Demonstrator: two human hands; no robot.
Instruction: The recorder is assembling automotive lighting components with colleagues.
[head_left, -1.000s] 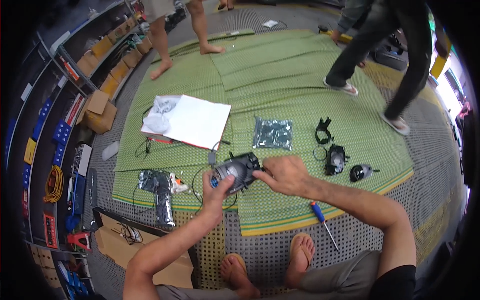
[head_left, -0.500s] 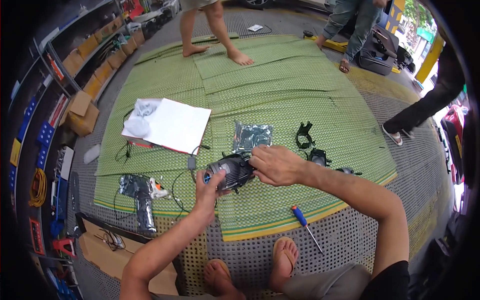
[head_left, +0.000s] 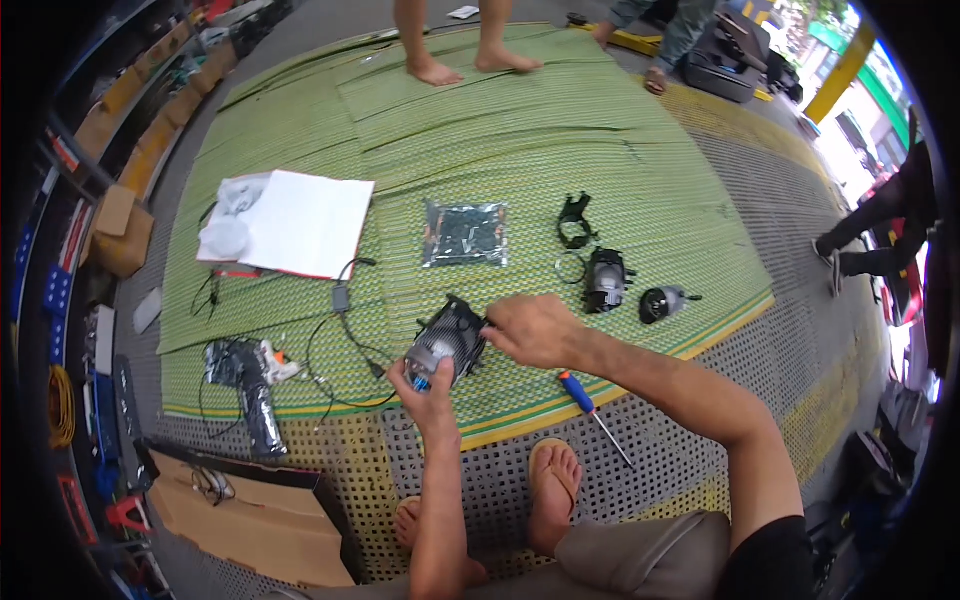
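A dark finned car lamp (head_left: 452, 333) with a black bracket at its top is held tilted above the mat. My left hand (head_left: 431, 402) is wrapped round its lower end, near a blue part, thumb on the casing. My right hand (head_left: 534, 331) is closed in a pinch at the lamp's upper right edge; what lies between its fingertips is hidden. To the right on the mat are a second finned lamp (head_left: 606, 279), a smaller dark lamp part (head_left: 662, 303) and a black ring bracket (head_left: 574, 222). A blue-handled screwdriver (head_left: 577, 393) lies near my right foot.
The green woven mat (head_left: 480, 165) bears a clear packet (head_left: 465, 233), a white box lid (head_left: 305, 222), black cables (head_left: 340, 297) and a wrapped black item (head_left: 258, 400). An open cardboard box (head_left: 250, 515) lies lower left. Shelves stand left; other people stand beyond.
The lamp has tilted more upright in my hands, its bracket end now at the top. The view has shifted, uncovering the second lamp. A person's bare feet at the far side have moved.
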